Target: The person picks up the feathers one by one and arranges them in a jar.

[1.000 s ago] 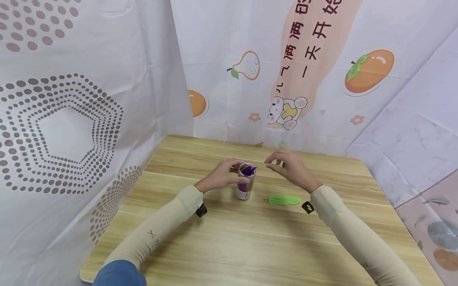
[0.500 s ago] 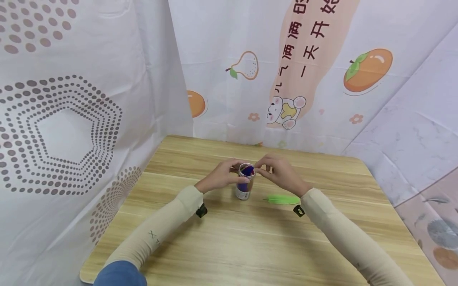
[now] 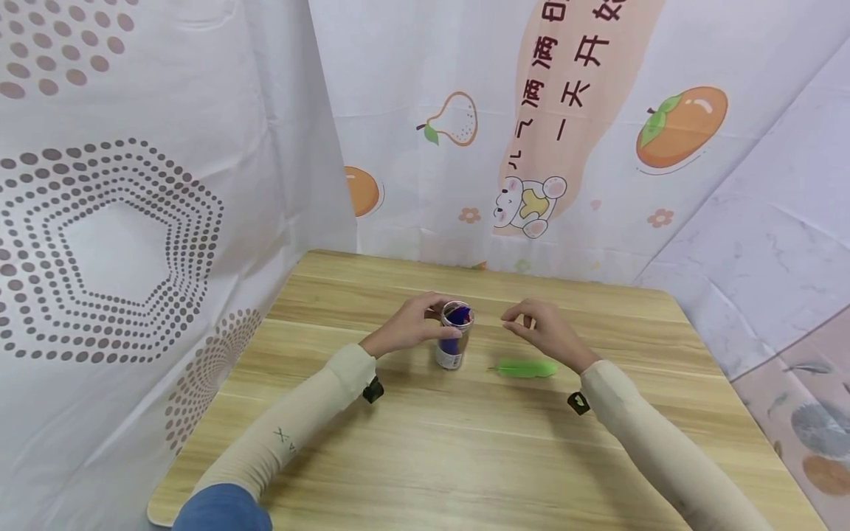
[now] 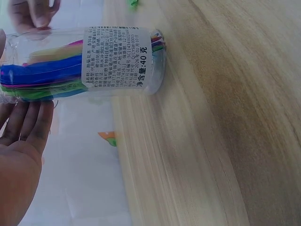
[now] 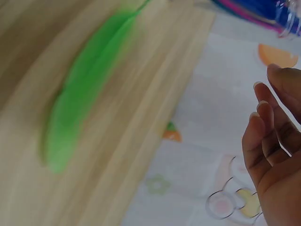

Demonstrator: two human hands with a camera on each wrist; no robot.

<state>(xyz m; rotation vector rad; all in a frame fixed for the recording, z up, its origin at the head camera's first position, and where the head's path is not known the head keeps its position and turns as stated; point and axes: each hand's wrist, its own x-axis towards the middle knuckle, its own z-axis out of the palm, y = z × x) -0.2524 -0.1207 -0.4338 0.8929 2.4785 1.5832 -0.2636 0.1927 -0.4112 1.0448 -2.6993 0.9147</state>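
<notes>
A clear jar (image 3: 449,359) stands upright on the wooden table, holding blue, pink and green feathers (image 4: 44,71). My left hand (image 3: 413,325) holds it from the left, thumb across the front and fingers behind. In the left wrist view, the jar's white printed label (image 4: 115,59) faces the camera. To the right of the jar, my right hand (image 3: 543,330) hovers above the table with loosely bent fingers and nothing in them. Below that hand lies a bright green feather (image 3: 527,368), its quill pointing left toward the jar; the same feather (image 5: 89,89) is blurred in the right wrist view.
The wooden table (image 3: 425,457) reaches back to a white curtain (image 3: 398,184) printed with fruit and lettering. Another white curtain (image 3: 133,251) with dot patterns hangs along the left side.
My right hand moved in to the jar's rim, then back out to the right, leaving its fingers empty. The feathers in the jar sit lower than before. The left hand stayed on the jar.
</notes>
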